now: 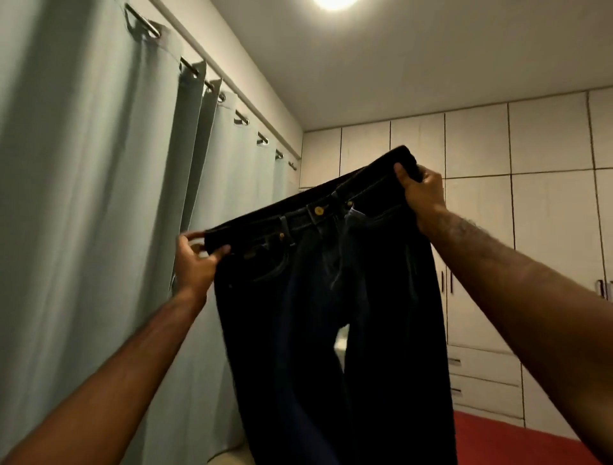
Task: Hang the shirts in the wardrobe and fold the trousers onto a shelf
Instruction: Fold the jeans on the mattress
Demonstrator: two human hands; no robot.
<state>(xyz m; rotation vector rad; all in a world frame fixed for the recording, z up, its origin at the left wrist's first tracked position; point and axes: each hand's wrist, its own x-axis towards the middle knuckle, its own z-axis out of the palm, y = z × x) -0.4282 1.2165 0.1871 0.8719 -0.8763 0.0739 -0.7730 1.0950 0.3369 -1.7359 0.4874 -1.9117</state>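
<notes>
A pair of dark blue jeans hangs in the air in front of me, held up by its waistband with the front button facing me. My left hand pinches the left end of the waistband. My right hand grips the right end, higher up. Both legs hang straight down and run out of the bottom of the view. The white wardrobe stands behind the jeans at the far right, with all its doors closed.
A long pale green curtain on a rail covers the wall to my left. Drawers sit low in the wardrobe. A red surface lies at the bottom right. A ceiling lamp shines overhead.
</notes>
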